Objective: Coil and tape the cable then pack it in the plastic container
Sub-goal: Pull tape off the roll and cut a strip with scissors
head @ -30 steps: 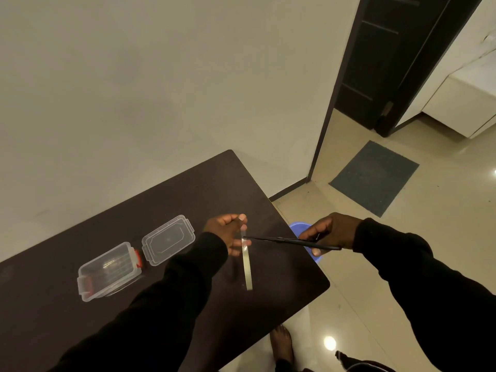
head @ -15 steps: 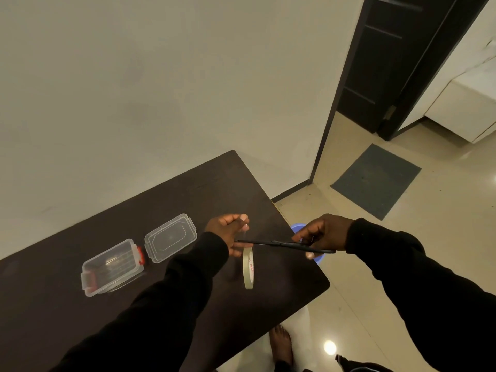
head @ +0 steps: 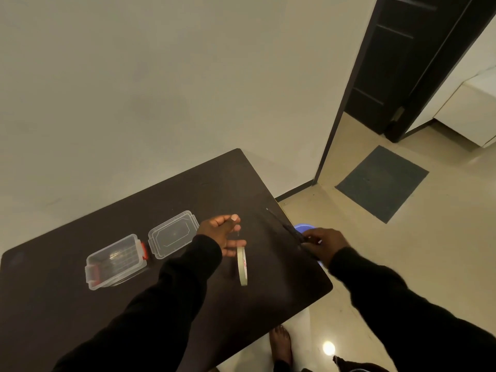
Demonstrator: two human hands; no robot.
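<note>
A dark bench [head: 80, 304] fills the lower left of the frame. On it, at centre left, stands the clear plastic container [head: 115, 261] with red latches, open; its lid [head: 173, 234] lies flat just to the right of it. The cable cannot be made out in the dim picture. The left hand [head: 221, 234] is at mid-frame above the bench, thumb and forefinger pinched together, seemingly on a short strip of tape, the other fingers loosely spread. Just below it and to the right, a roll of tape [head: 242, 265] appears on edge. At the bench's right edge the right hand [head: 323, 244] is closed around the handles of dark scissors [head: 288, 229], whose blades point toward the upper left.
</note>
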